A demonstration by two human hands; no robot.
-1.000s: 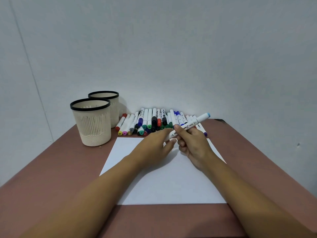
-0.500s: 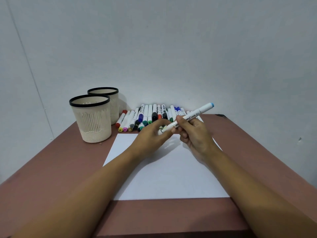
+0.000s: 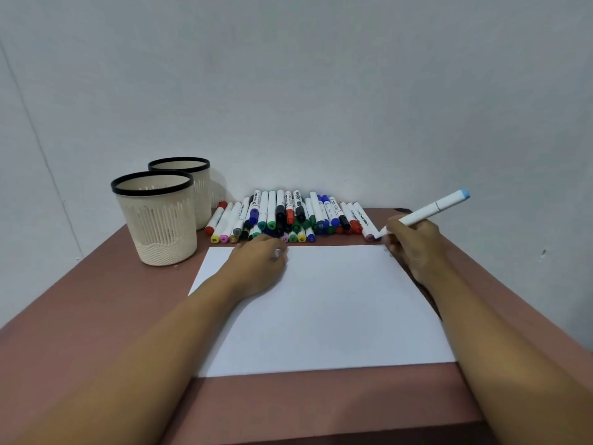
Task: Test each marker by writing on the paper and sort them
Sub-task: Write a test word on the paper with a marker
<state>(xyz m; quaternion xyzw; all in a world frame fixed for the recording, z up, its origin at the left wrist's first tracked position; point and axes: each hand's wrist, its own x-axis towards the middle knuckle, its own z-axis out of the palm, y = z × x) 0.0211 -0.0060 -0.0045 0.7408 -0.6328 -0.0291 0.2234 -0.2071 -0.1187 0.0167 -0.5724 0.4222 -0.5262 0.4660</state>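
Right hand (image 3: 414, 244) first: it sits at the far right corner of the paper (image 3: 327, 316), fingers wrapped around a white marker (image 3: 431, 209) in a writing grip. The marker slants up and away to the right, with a light blue cap on its raised end. Its lower end points down just by that far right corner, close to the last marker in the row. Whether the tip touches anything, I cannot tell.

Over to the left hand (image 3: 260, 263): it rests knuckles up on the far left part of the sheet, fingers curled under near the far edge. Something pale shows at the fingertips, but it is blurred, so I cannot tell whether the hand holds anything. The two hands are well apart, with bare white paper between them and both forearms running back across the near edge of the tabletop (image 3: 90, 322).

Moving outward, the sheet lies flat in the middle of the reddish-brown tabletop. Just beyond its far edge, a row of markers (image 3: 288, 216) lies packed side by side along the far edge of the tabletop, caps in red, yellow, pink, green, blue and black, some stacked on others.

At the far left corner stand two cream slotted cups with black rims, upright: the nearer cup (image 3: 157, 220) in front, the farther cup (image 3: 197, 187) just behind it against the wall.
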